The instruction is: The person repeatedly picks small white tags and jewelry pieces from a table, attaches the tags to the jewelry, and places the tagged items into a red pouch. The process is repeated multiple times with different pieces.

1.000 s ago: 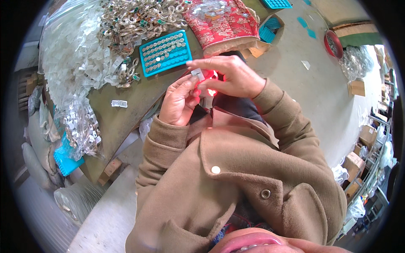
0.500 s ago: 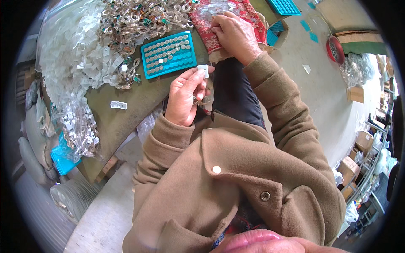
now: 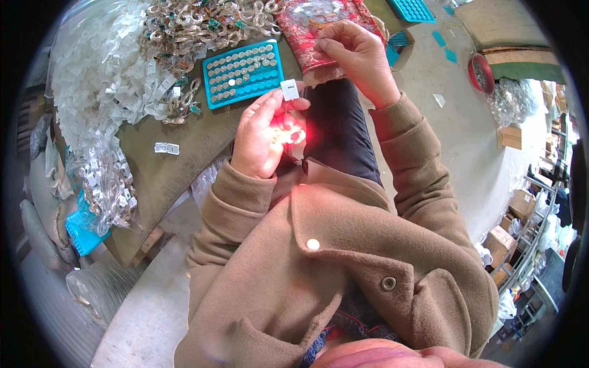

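Observation:
My left hand (image 3: 254, 141) pinches a small white plastic battery case (image 3: 289, 90) between thumb and fingers. Below the case, a coiled wire light string (image 3: 293, 135) glows red against the palm. Above the red floral cloth (image 3: 305, 56), my right hand (image 3: 363, 60) has its thumb and forefinger pressed together; I cannot make out anything between them. A turquoise tray (image 3: 270, 84) of round silver coin cells (image 3: 240, 64) lies on the table just beyond my left hand. Some of its wells hold no cells.
White plastic cases (image 3: 104, 73) are heaped at the table's far left, beside a pile of coiled wire lights (image 3: 208, 27). Two joined white cases (image 3: 166, 148) lie alone. A clear bag (image 3: 107, 181) hangs over the left edge. A red bowl (image 3: 481, 73) stands at the right.
The light string in my left hand has lit up red. My right hand has turned and shifted slightly right, its thumb and forefinger now showing. The left hand has moved slightly left.

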{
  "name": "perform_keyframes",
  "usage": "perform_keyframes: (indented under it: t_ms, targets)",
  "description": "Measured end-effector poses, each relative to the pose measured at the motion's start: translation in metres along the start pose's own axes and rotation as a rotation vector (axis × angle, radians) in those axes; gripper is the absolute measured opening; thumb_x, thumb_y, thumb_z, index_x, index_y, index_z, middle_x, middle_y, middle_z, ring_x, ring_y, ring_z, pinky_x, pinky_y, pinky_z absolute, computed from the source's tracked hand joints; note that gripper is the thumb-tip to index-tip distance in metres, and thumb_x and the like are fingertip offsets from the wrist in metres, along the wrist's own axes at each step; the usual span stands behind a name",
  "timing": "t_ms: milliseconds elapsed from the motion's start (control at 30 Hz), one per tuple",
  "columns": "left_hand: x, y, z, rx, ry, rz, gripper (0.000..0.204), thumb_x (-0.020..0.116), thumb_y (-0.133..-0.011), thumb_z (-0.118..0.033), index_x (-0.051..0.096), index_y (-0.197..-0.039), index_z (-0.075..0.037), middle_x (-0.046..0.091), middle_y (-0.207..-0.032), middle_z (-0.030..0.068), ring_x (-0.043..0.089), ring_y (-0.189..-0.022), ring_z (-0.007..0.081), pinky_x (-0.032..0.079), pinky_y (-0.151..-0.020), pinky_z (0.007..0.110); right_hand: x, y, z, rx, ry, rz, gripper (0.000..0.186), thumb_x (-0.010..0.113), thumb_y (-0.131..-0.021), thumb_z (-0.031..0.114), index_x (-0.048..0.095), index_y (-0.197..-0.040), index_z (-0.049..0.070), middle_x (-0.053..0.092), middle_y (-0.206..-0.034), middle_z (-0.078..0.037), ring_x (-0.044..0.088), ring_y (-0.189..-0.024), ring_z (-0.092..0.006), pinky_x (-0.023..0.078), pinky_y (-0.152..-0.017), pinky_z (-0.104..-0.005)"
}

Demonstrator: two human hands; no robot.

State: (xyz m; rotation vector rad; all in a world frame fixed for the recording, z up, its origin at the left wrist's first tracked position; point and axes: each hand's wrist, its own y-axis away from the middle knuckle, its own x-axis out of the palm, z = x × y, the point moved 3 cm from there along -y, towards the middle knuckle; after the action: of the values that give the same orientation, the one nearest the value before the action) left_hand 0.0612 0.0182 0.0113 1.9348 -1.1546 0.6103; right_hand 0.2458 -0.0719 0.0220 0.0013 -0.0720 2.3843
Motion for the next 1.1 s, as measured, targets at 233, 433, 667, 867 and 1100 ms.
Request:
perform_keyframes:
  t_ms: [233, 433, 667, 867, 1100]
  targets:
    - [0.005, 0.009, -0.011, 0.024, 0.086, 0.016, 0.024, 0.058, -0.100, -0.024, 0.061, -0.113, -0.004, 0.070, -0.097, 0.0111, 0.052, -0.064, 0.0049, 0.053, -0.069, 0.026, 0.023, 0.029, 0.009, 0.148, -0.480, 0.113, 0.012, 0.064, -0.094, 0.006, 0.065, -0.105, 0.001, 0.067, -0.099, -0.005, 0.065, -0.084, -0.0121, 0.054, -0.080, -0.0263]
    - [0.006, 0.020, -0.010, 0.114, 0.106, 0.041, 0.022, 0.060, -0.099, -0.023, 0.063, -0.108, -0.004, 0.069, -0.094, 0.0079, 0.065, -0.081, 0.0126, 0.054, -0.076, 0.028, 0.048, 0.044, 0.023, -0.177, -0.026, 0.125, 0.011, 0.066, -0.093, 0.006, 0.066, -0.101, -0.001, 0.066, -0.091, -0.002, 0.062, -0.083, -0.0070, 0.053, -0.076, -0.0224]
    - [0.000, 0.028, -0.010, 0.054, 0.133, 0.004, 0.021, 0.061, -0.099, -0.023, 0.064, -0.108, -0.004, 0.069, -0.093, 0.0070, 0.064, -0.077, 0.0107, 0.053, -0.070, 0.025, 0.062, 0.050, 0.039, -0.373, 0.305, 0.154, 0.008, 0.067, -0.085, 0.002, 0.065, -0.093, 0.001, 0.066, -0.083, -0.008, 0.067, -0.076, -0.0154, 0.053, -0.068, -0.0281]
    - [0.003, 0.031, -0.006, 0.232, -0.133, -0.119, 0.023, 0.064, -0.097, -0.026, 0.064, -0.104, -0.004, 0.068, -0.088, 0.0044, 0.055, -0.065, 0.0033, 0.048, -0.063, 0.019, 0.064, 0.057, 0.051, -0.446, 0.636, 0.181, 0.005, 0.066, -0.086, 0.003, 0.067, -0.091, 0.001, 0.067, -0.079, -0.010, 0.069, -0.074, -0.0162, 0.053, -0.067, -0.0280]
    - [-0.008, 0.039, -0.014, 0.046, 0.172, -0.084, 0.023, 0.063, -0.097, -0.027, 0.065, -0.105, -0.005, 0.069, -0.086, 0.0053, 0.047, -0.057, 0.0026, 0.045, -0.061, 0.021, 0.069, 0.052, 0.037, -0.192, 0.156, 0.207, 0.011, 0.067, -0.091, 0.008, 0.068, -0.097, -0.002, 0.070, -0.085, -0.004, 0.062, -0.079, -0.0045, 0.052, -0.071, -0.0230]
